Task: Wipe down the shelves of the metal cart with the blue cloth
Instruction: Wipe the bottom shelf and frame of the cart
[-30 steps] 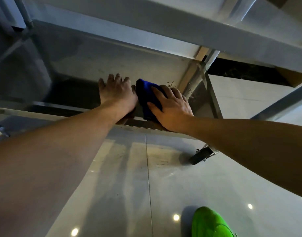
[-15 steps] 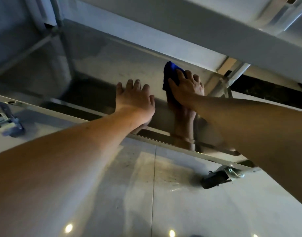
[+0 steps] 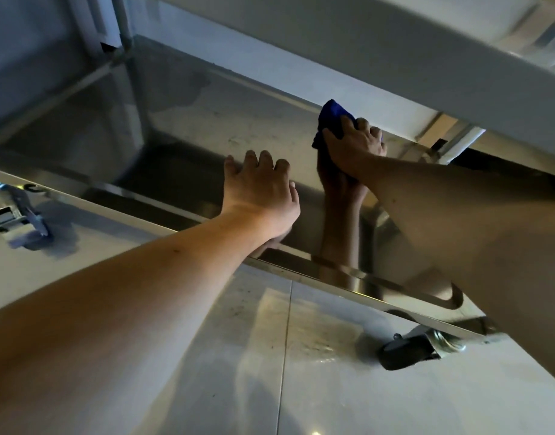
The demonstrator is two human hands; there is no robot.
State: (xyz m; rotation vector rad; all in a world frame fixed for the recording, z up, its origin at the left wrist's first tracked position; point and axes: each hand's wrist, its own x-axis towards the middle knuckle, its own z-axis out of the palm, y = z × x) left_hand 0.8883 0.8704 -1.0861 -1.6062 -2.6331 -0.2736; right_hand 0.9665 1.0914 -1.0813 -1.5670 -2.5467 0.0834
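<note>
- Cloth, blue and bunched, sits far back on the cart's bottom shelf, right hand clenched around it and pressing it down.
- Left hand lies flat on the shelf near the front rim, fingers spread, grip released.
- Caster on the tiled floor below.

The head camera is looking steeply down, close over the cart's bottom shelf, toward twelve o'clock.
</note>
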